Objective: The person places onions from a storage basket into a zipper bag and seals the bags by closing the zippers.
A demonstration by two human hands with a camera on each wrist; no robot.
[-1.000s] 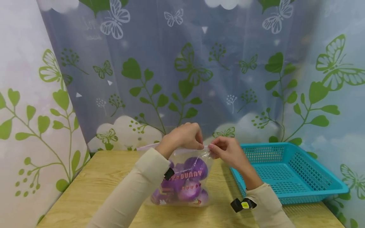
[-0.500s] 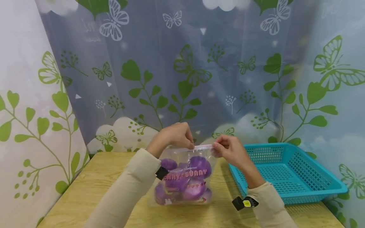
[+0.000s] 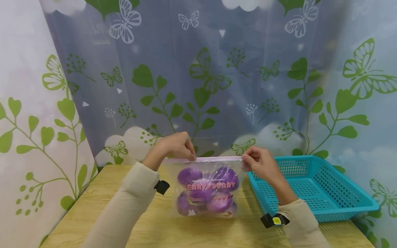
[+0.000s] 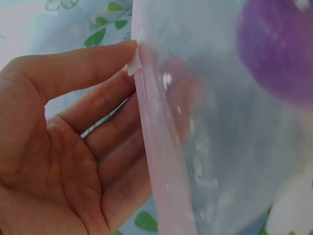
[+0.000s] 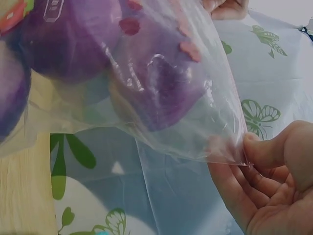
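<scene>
A clear zip bag (image 3: 207,187) with pink lettering and a pink top strip stands upright over the table, holding several round, glossy purple things (image 3: 190,176). My left hand (image 3: 176,144) pinches the small white slider (image 4: 134,63) on the pink strip between thumb and index finger, the other fingers lying behind the plastic. At the bag's top right corner, my right hand (image 3: 260,163) grips the strip's end with thumb and fingers. In the right wrist view, the right thumb and fingers (image 5: 266,152) hold that corner tip, and the plastic is stretched taut between both hands.
A turquoise plastic basket (image 3: 344,206) with perforated walls stands at the right of the wooden table (image 3: 124,196), just behind my right forearm. Printed curtains with butterflies and leaves (image 3: 173,51) hang behind the table and at both sides.
My left hand has slid leftward along the pink strip, away from the right hand. The right hand and the bag have shifted slightly right, and the bag now faces me more flatly.
</scene>
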